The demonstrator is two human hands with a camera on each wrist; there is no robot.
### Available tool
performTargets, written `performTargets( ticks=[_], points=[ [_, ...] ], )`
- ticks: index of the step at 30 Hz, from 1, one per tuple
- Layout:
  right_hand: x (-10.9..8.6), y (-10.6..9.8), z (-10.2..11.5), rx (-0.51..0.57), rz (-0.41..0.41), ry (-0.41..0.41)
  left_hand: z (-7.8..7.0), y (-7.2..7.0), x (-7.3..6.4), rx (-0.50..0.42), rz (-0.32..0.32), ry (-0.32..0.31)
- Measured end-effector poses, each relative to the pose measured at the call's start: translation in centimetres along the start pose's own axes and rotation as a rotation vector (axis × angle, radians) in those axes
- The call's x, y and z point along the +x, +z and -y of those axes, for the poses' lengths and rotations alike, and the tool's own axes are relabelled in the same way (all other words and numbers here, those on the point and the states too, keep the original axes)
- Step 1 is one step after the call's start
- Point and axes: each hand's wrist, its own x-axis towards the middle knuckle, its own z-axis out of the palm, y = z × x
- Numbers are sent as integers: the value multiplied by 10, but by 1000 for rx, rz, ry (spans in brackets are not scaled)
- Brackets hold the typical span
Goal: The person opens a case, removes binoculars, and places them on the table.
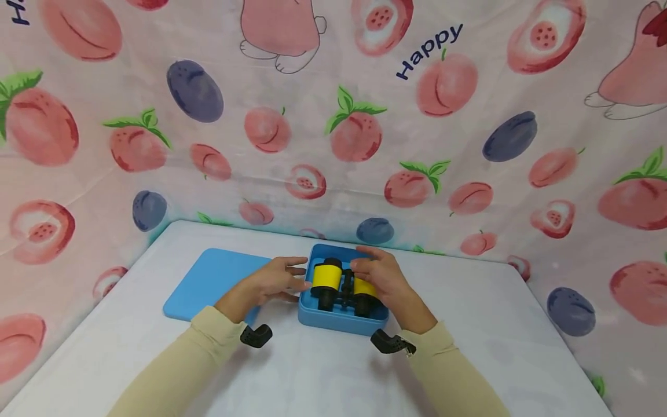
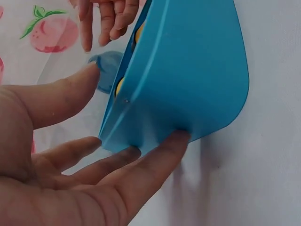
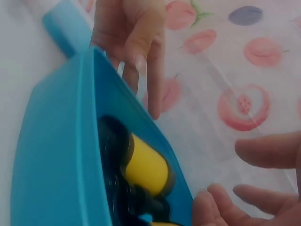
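Yellow-and-black binoculars (image 1: 327, 277) lie inside a blue box (image 1: 339, 322) with an open top. Beside its left wall is my left hand (image 1: 276, 279), fingers spread and mostly straight. In the left wrist view, its fingertips touch the outside of the box (image 2: 197, 61), and the thumb stands apart. My right hand (image 1: 387, 275) hovers over the box's right side, partly covering the right barrel. From the right wrist, its loosely bent fingers (image 3: 268, 197) appear at the rim with nothing held, while the binoculars (image 3: 146, 165) rest low in the box.
A flat blue lid-like panel (image 1: 213, 281) lies on the white table (image 1: 323, 376) to the left, partly behind my left forearm. A fruit-printed cloth (image 1: 333, 191) hangs behind the table and along its sides. Each wrist carries a small black camera mount.
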Motion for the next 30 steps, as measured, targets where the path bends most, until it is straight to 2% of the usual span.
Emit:
performTargets(
  ticks=[4, 11, 17, 20, 24, 30],
  points=[
    [0, -3, -3, -188, -14, -66, 2, 2, 3, 29, -6, -7],
    [1, -2, -11, -601, -8, -230, 1, 5, 5, 65, -36, -22],
    [6, -2, -20, -1016, 40, -372, -1, 9, 5, 89, -73, -52],
    [6, -3, -22, -1187, 78, -429, -1, 11, 6, 76, -82, -66],
    [7, -5, -25, -1316, 127, -474, -1, 12, 6, 46, -69, -60],
    [12, -3, -27, -1337, 153, -517, -1, 10, 5, 37, -63, -57]
  ],
)
